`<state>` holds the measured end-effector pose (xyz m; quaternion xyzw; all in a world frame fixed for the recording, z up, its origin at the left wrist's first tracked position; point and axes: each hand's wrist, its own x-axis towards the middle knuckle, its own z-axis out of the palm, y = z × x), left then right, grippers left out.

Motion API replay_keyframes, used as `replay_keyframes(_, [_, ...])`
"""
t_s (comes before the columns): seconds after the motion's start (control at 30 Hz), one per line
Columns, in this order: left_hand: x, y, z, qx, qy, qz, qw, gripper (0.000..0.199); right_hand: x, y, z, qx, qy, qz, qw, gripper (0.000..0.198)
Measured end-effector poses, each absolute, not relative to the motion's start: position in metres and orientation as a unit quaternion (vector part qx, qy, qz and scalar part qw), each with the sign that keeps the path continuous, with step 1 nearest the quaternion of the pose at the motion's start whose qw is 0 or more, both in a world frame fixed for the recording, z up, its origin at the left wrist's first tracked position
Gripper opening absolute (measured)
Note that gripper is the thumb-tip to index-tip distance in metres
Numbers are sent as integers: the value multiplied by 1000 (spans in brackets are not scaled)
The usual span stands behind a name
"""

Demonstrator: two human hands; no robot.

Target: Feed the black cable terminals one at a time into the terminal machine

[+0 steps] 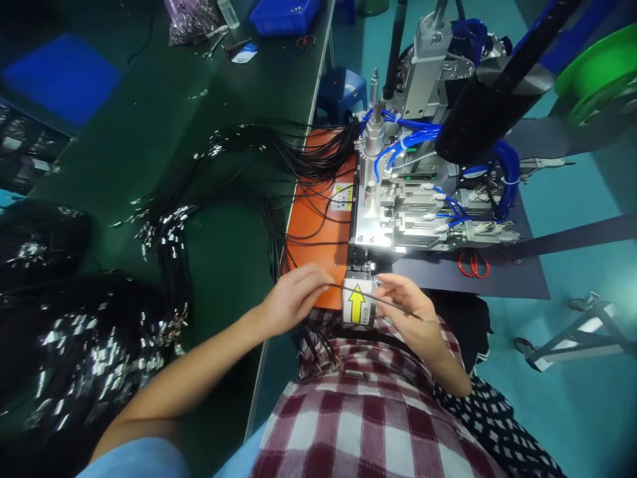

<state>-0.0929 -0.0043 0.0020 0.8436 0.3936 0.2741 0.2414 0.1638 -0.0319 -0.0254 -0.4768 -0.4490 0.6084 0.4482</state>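
Observation:
A thin black cable (361, 292) stretches between my two hands, in front of the machine's near edge. My left hand (297, 297) pinches it between thumb and fingers, above the edge of the orange plate (312, 222). On the other side my right hand (409, 312) is loosely curled around the cable, palm turned up. Below the cable is a white label with a yellow arrow (357, 307), fixed to the front of the machine (371, 222). Several black cables (318, 159) lie over the orange plate and run along the machine's left side.
Large bundles of black cables with shiny metal ends (94, 352) cover the dark green table (223, 265) at left. A blue tray (283, 16) stands at the back. Red-handled scissors (474, 264) lie right of the machine. A black cylinder (490, 109) and a green reel (602, 76) are upper right.

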Motion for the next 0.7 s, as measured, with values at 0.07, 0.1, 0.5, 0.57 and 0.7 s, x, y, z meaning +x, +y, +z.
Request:
replay_keyframes(0.07, [-80, -13, -9, 831, 394, 285, 269, 19, 164, -34, -25, -466, -432, 620, 460, 31])
replay_keyframes(0.1, [-77, -16, -14, 825, 400, 292, 274, 19, 166, -35, -26, -470, -419, 618, 471, 28])
replay_keyframes(0.5, [-53, -27, 10, 734, 454, 206, 461, 30, 154, -32, -25, -460, -420, 653, 431, 9])
replay_keyframes(0.57, [-46, -27, 13, 698, 444, 214, 520, 29, 154, -32, -24, -454, -412, 660, 434, 13])
replay_keyframes(0.7, [-36, -23, 15, 657, 435, 220, 575, 26, 159, -30, -26, -470, -400, 647, 447, 12])
